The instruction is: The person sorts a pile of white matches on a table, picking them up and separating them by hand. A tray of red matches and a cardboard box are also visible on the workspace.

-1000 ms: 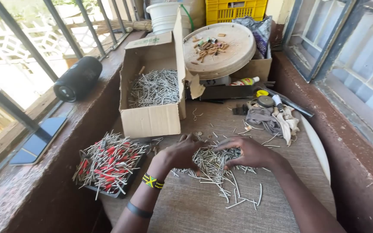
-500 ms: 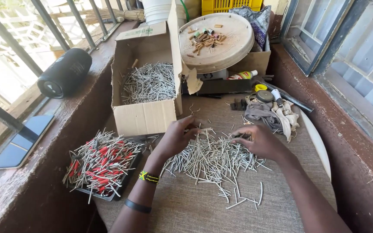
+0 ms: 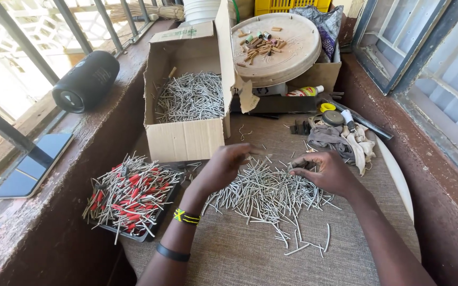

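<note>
Loose heap of thin grey metal pins [image 3: 269, 193] spread on the woven mat [image 3: 239, 254] covering the desk, just in front of the open cardboard box [image 3: 186, 137] holding more of the same. Left hand [image 3: 223, 168] hovering over the heap's near-left edge, fingers curled downward, nothing visibly clamped between them. Right hand [image 3: 329, 172] at the heap's right edge, fingertips pinched together, apparently on a pin or two, though too small to tell for sure.

Likely trouble: stray pins [image 3: 308, 244] already lying apart toward the near edge, easily swept further and off the mat by a wrist or forearm. Sharp ends pricking a fingertip if raked carelessly. Pins snagging in the mat's weave. Red-tipped pins in the black tray [image 3: 128, 198] just beside the heap, close enough to get mixed in. Crumpled cloth [image 3: 340, 140] near the right hand, able to hide strays.
</note>
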